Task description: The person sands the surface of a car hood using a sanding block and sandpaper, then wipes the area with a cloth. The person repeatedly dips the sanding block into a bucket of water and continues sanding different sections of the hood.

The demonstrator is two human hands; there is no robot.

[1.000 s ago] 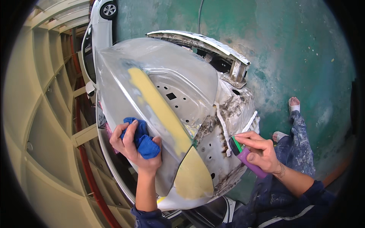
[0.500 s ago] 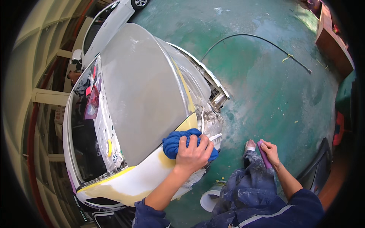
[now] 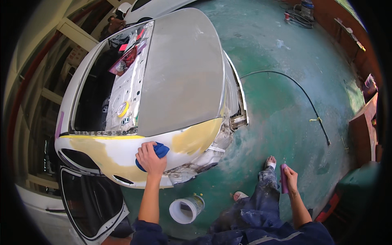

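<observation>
My left hand (image 3: pixel 150 160) grips a blue cloth (image 3: pixel 161 150) and presses it against the white rear side panel of a car (image 3: pixel 126 148). Tan-yellow filler patches (image 3: pixel 195 139) cover parts of that panel on both sides of the cloth. Above it lies the car's matte grey trunk lid (image 3: pixel 183 73). Off to the right, over the floor beside my leg, my right hand (image 3: pixel 291 180) is closed around a narrow purple block (image 3: pixel 284 179) that looks like a sanding block. Part of the block is hidden by my fingers.
A white bucket (image 3: pixel 183 210) lies tipped on the green floor near my feet. An open car door (image 3: pixel 92 204) stands at lower left. A black hose (image 3: pixel 300 86) curves across the floor. Yellow tape (image 3: pixel 123 109) and a tail light (image 3: pixel 124 61) rest below the rear window opening.
My left hand has slid the blue cloth leftward along the side panel, away from the rear corner. My view has shifted, bringing the bucket and open door into fuller sight. The purple block stays in my right hand.
</observation>
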